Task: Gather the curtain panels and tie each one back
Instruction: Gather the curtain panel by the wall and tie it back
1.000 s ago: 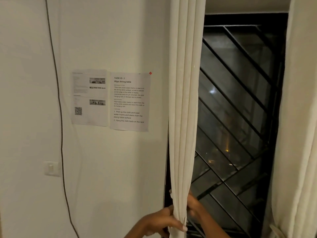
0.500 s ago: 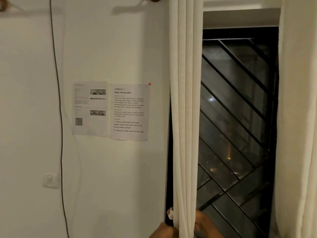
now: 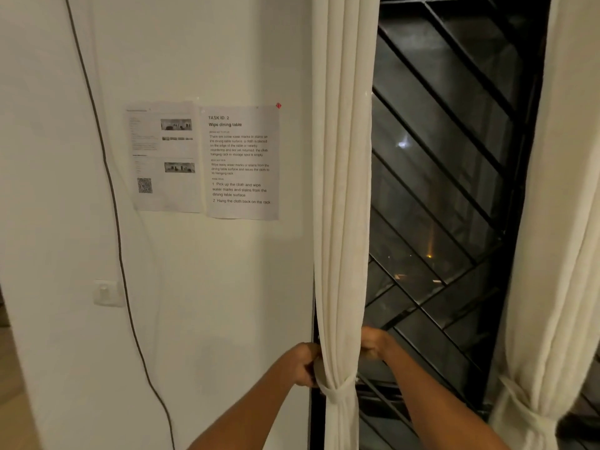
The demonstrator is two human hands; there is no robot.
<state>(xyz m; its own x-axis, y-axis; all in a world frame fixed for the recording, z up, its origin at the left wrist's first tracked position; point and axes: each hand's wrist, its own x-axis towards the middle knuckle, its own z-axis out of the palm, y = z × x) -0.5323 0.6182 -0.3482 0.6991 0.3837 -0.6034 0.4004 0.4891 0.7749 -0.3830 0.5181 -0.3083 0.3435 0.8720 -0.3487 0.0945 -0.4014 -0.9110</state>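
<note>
The gathered left panel (image 3: 341,222) hangs upright at the window (image 3: 438,177) edge between both hands, tie band (image 3: 337,389) just below them: left hand (image 3: 303,365) curled round its wall-side edge, right hand (image 3: 373,344) opposite (fingers hidden, grip unclear).

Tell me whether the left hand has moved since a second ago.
Yes. The left hand drew back left, toward the wall switch: its fingers no longer cross the front of the curtain panel.
</note>
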